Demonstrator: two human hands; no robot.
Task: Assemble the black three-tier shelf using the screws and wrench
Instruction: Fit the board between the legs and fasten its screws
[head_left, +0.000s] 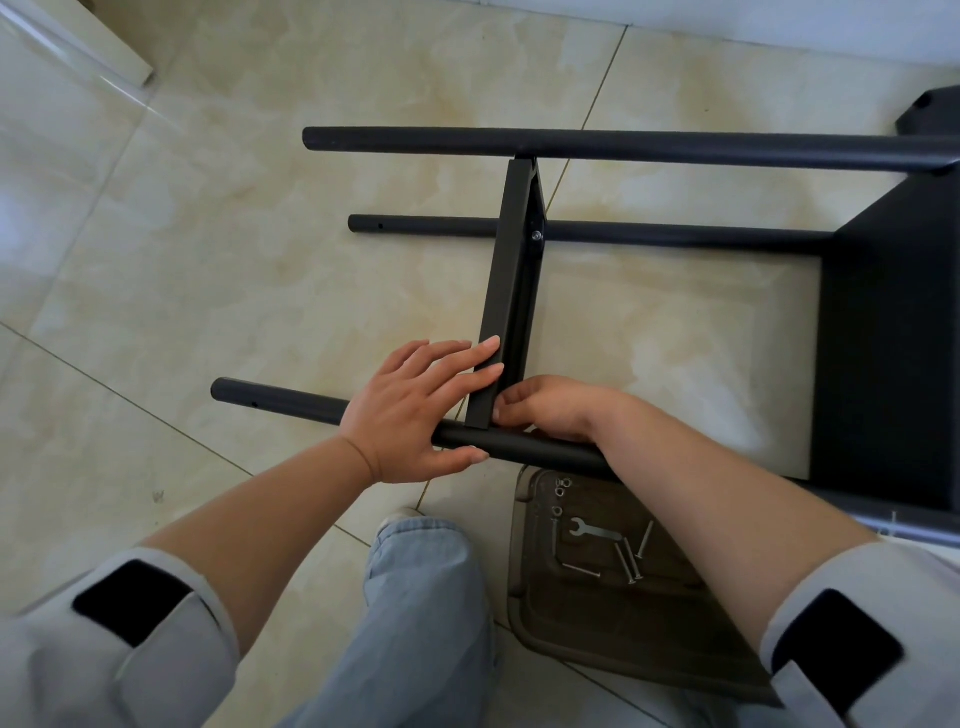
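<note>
The black shelf frame lies on its side on the tiled floor, with a far pole (675, 145), a middle pole (426, 227) and a near pole (280, 408). A middle shelf panel (506, 270) stands edge-on across them, a silver screw (536, 236) fixing it to the middle pole. My left hand (415, 410) lies over the near pole, straight fingers pressing the panel's left face. My right hand (561, 410) curls against the panel's lower right corner at the near pole; what its fingers pinch is hidden.
A second black shelf panel (893, 338) is joined to the poles at the right. A brown tray (623, 639) by my knee (421, 597) holds a small wrench (592, 530), several long screws (628, 564) and nuts (561, 488). White furniture (78, 47) stands at the far left.
</note>
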